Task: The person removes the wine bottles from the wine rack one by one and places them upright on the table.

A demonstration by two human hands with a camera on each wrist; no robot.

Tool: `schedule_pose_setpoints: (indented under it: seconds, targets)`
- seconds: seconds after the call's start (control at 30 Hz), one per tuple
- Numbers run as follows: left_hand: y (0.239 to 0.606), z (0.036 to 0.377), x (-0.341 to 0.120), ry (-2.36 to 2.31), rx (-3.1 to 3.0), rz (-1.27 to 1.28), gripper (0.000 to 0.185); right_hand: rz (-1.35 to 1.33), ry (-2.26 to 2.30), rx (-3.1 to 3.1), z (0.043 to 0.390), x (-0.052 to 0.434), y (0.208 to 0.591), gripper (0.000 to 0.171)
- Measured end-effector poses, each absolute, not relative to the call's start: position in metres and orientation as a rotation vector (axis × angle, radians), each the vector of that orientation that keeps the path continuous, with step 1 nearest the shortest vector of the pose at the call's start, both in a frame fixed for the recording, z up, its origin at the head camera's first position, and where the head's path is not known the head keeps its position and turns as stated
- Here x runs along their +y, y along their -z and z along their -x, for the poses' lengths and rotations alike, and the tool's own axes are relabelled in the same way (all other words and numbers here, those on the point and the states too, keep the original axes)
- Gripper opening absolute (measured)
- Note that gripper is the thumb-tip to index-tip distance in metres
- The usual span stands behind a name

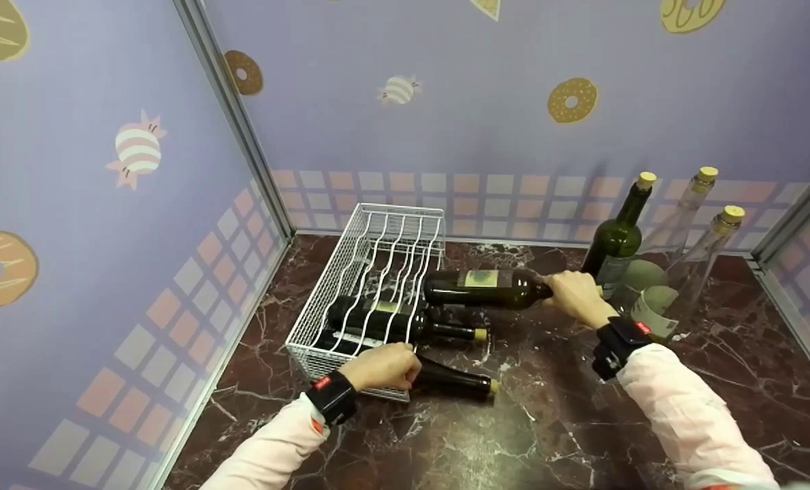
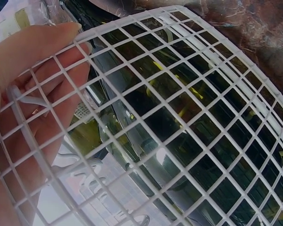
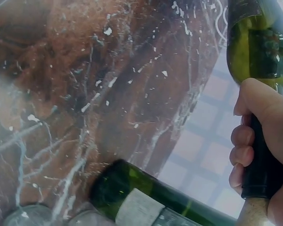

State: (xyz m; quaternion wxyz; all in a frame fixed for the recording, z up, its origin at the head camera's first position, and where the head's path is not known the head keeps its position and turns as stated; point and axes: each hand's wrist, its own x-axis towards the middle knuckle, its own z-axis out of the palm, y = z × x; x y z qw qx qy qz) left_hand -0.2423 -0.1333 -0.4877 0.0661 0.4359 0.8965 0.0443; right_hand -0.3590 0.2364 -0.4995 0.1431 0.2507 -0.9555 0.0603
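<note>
My right hand [image 1: 575, 294] grips the neck of a dark green wine bottle [image 1: 483, 288], fingers wrapped round it with the cork below in the right wrist view. This bottle lies roughly level, its base at the right side of the white wire bottle rack [image 1: 402, 206]. My left hand [image 1: 383, 367] holds the rack's near edge; in the left wrist view its thumb and fingers pinch the wire grid [image 2: 146, 80]. Two dark corked bottles lie in the rack, the farther bottle [image 1: 378, 317] and the nearer bottle [image 1: 454, 378], necks pointing right.
At the back right stand a green corked bottle [image 1: 616, 238] and two clear corked bottles, the farther clear bottle [image 1: 684, 211] and the nearer clear bottle [image 1: 701, 255]. Patterned wall panels [image 1: 473, 122] enclose the dark marbled tabletop [image 1: 459, 435].
</note>
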Motion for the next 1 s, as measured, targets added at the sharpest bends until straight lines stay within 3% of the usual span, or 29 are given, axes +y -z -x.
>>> schedule_pose_setpoints:
  seconds: [0.4, 0.77, 1.0]
  targets:
    - [0.491, 0.244, -0.132, -0.152, 2.694, -1.337, 0.017, -0.755, -0.045, -2.714, 0.353, 0.244, 0.473, 0.023]
    - [0.490, 0.245, -0.133, -0.154, 2.677, -1.369, 0.018, -0.792, 0.213, -2.695, 0.350, 0.244, 0.438, 0.032]
    - [0.487, 0.246, -0.132, -0.147, 2.672, -1.336, 0.018, -0.826, 0.417, -2.600, 0.348, 0.237, 0.416, 0.023]
